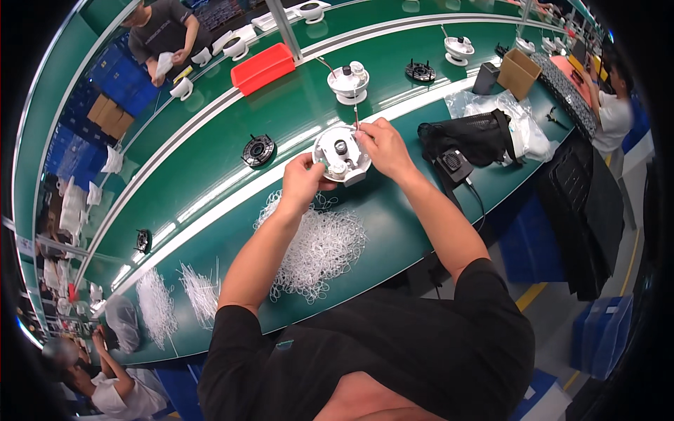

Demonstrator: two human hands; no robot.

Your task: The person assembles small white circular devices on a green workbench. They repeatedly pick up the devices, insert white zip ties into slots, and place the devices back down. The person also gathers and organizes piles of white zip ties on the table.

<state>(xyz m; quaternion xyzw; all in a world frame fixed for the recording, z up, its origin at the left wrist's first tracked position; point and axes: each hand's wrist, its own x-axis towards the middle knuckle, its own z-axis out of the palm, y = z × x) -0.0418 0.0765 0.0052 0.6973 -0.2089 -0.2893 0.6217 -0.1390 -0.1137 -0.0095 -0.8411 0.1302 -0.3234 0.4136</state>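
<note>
A round white plastic housing (335, 151) with a black motor-like part at its centre is held just above the bench's near side. My left hand (303, 182) grips its lower left rim, thumb on top and fingers curled below. At the upper right rim my right hand (382, 149) is closed, thumb and fingers pinched on a thin reddish wire (356, 118) that rises from the housing. The exact fingertip contact is partly hidden. Just below the housing lies a big heap of small clear-white loops (319, 245), near my left forearm.
Black round grilles (258, 151) and similar white housings (349, 83) stand on the green conveyor beyond. A red bin (263, 69) sits across it. To the right are a black mesh bag (469, 133), a small black fan (455, 165) and an open cardboard box (518, 74). Co-workers sit around.
</note>
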